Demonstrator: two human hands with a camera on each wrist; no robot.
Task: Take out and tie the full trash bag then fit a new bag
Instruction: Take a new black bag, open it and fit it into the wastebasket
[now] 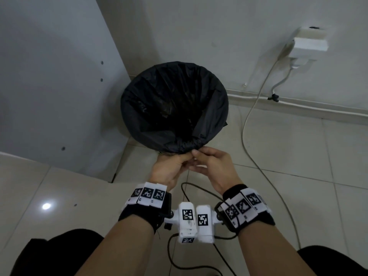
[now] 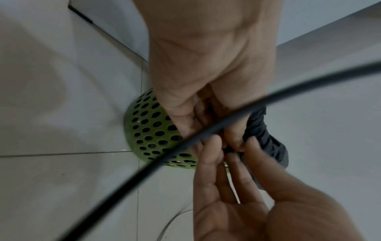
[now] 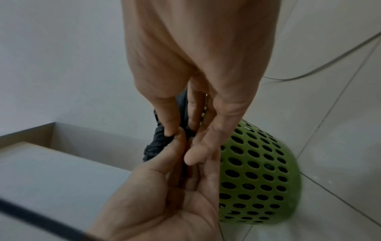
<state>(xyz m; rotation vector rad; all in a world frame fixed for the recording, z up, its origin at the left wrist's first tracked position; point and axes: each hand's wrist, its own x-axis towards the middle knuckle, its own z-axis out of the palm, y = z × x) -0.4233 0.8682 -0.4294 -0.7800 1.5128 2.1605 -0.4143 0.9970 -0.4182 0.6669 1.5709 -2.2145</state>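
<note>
hands, two, both at the near edge of one bin, at 6 o'clock on its mouth. left hand (image 1: 169, 168) palm half up, thumb and fingertips closed on a bunched twist of black plastic; right hand (image 1: 214, 168) beside it, touching it, thumb and forefinger pinching the same gathered bit. other fingers of each hand loosely extended under the pinch, as seen from both wrist views.

one black trash bag (image 1: 173, 104), lining one green perforated bin (image 2: 150, 130), open mouth stretched round the rim, folded over the outside. slack at the rim gathered into one small knot-like wad (image 3: 158, 145) right at the pinch; whether truly knotted, cannot tell. bag interior dark; contents not readable.

bin standing on pale tiled floor (image 1: 298, 156), in the corner: one grey cabinet panel (image 1: 49, 86) at 9 o'clock of it, one white wall (image 1: 199, 26) at 12 o'clock.

one white wall box (image 1: 310, 44) at 2 o'clock of the bin, well apart, with two pale cables (image 1: 256, 104) dropping from it, one trailing across the tiles toward 5 o'clock. one thin black cord (image 1: 187, 194) looping between the wrists. two wrist bands with black-and-white square markers (image 1: 148, 194), one band per wrist. two dark-clothed knees (image 1: 59, 253) at the bottom edge, 7 and 5 o'clock.
</note>
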